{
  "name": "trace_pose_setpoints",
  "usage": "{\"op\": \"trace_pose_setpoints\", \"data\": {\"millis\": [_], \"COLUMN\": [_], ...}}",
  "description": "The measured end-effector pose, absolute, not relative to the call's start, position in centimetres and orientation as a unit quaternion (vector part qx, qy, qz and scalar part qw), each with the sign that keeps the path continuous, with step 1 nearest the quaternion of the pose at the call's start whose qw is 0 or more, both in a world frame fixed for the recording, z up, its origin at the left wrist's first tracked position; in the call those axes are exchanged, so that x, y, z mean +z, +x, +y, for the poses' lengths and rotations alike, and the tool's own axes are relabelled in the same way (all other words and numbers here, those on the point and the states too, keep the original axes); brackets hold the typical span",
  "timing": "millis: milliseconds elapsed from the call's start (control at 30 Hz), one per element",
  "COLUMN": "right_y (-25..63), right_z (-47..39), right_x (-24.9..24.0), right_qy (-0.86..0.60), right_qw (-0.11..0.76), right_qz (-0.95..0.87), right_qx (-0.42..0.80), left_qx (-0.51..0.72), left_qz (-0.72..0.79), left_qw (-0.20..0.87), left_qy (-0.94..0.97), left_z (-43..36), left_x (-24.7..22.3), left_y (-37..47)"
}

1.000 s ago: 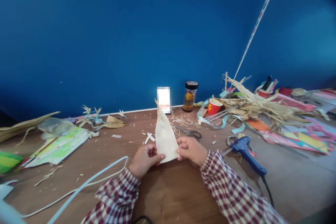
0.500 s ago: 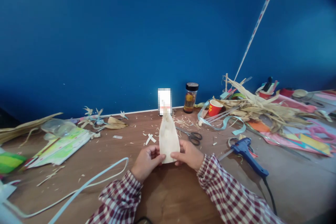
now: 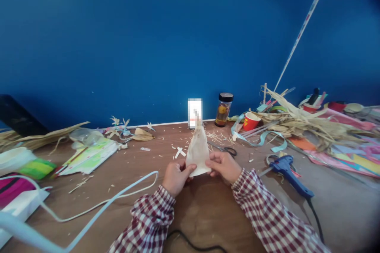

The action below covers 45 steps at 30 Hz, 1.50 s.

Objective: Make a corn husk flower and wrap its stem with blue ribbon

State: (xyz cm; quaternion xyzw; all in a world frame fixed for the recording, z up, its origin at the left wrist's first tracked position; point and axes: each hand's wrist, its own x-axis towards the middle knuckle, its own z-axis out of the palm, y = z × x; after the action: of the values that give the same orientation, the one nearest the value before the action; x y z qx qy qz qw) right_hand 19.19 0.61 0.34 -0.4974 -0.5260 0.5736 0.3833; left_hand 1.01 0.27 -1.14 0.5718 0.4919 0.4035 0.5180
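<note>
Between my two hands is a pale corn husk (image 3: 198,152), wide at its lower edge and narrowing to a tip that points away from me. My left hand (image 3: 178,175) pinches its lower left corner, thumb on top. The lower right corner is gripped by my right hand (image 3: 225,166) between thumb and fingers. Just behind it, scissors (image 3: 230,151) lie on the table, their blades partly hidden by the husk and hand. Crossed white strips (image 3: 179,152) rest left of the husk. To the right lies a blue glue gun (image 3: 286,170) with a black cord.
A lidded jar (image 3: 223,110) and a red paper cup (image 3: 251,121) stand at the back. Dried husks (image 3: 287,120) and coloured paper are heaped at right. A looping white cable (image 3: 118,193) crosses the left side. A blue partition (image 3: 148,47) closes off the rear.
The view has turned left, so things appear shifted rightward. The husk's right edge has drawn in and its tip now looks narrower. Both hands still hold it.
</note>
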Motion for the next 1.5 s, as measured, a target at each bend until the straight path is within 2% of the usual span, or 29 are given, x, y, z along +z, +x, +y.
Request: {"op": "trace_pose_setpoints", "data": {"millis": [100, 167, 233, 367, 500, 667, 800, 933, 1133, 1267, 1333, 1500], "right_y": [19.8, 20.6, 20.9, 18.5, 13.7, 10.2, 9.6, 10.1, 12.8, 14.0, 13.7, 12.8], "right_z": [0.7, 1.0, 1.5, 3.0, 5.0, 7.4, 8.1, 7.9, 5.8, 2.9, 1.5, 0.2], "right_x": [0.7, 1.4, 2.5, 4.6, 4.3, 2.0, 1.2, 1.9, 3.0, 3.1, 3.0, 2.3], "right_qy": [-0.521, -0.543, -0.547, -0.523, -0.536, -0.538, -0.543, -0.535, -0.542, -0.513, -0.479, -0.491], "right_qw": [0.431, 0.473, 0.473, 0.348, 0.192, 0.121, 0.096, 0.113, 0.196, 0.343, 0.381, 0.385], "right_qz": [-0.518, -0.5, -0.515, -0.653, -0.802, -0.824, -0.826, -0.83, -0.806, -0.704, -0.661, -0.635], "right_qx": [0.524, 0.481, 0.46, 0.423, 0.181, 0.135, 0.117, 0.11, 0.13, 0.352, 0.434, 0.454], "left_qx": [0.441, 0.507, 0.56, 0.613, 0.623, 0.621, 0.608, 0.602, 0.598, 0.577, 0.562, 0.51], "left_qz": [0.527, 0.566, 0.589, 0.582, 0.585, 0.581, 0.591, 0.594, 0.57, 0.55, 0.536, 0.504], "left_qw": [0.471, 0.412, 0.369, 0.331, 0.318, 0.341, 0.348, 0.357, 0.427, 0.469, 0.489, 0.54], "left_qy": [0.554, 0.502, 0.452, 0.418, 0.41, 0.4, 0.399, 0.395, 0.368, 0.38, 0.398, 0.44], "left_z": [0.7, 1.3, 2.1, 2.9, 2.8, 2.8, 2.8, 2.8, 2.9, 2.6, 2.2, 1.0], "left_x": [-0.8, -0.6, -0.5, -0.5, -0.8, -0.9, -0.5, -0.7, -1.3, -1.8, -1.9, -1.4], "left_y": [-0.6, -2.0, -3.4, -4.5, -4.5, -4.5, -4.3, -4.2, -3.9, -3.0, -2.3, -1.0]}}
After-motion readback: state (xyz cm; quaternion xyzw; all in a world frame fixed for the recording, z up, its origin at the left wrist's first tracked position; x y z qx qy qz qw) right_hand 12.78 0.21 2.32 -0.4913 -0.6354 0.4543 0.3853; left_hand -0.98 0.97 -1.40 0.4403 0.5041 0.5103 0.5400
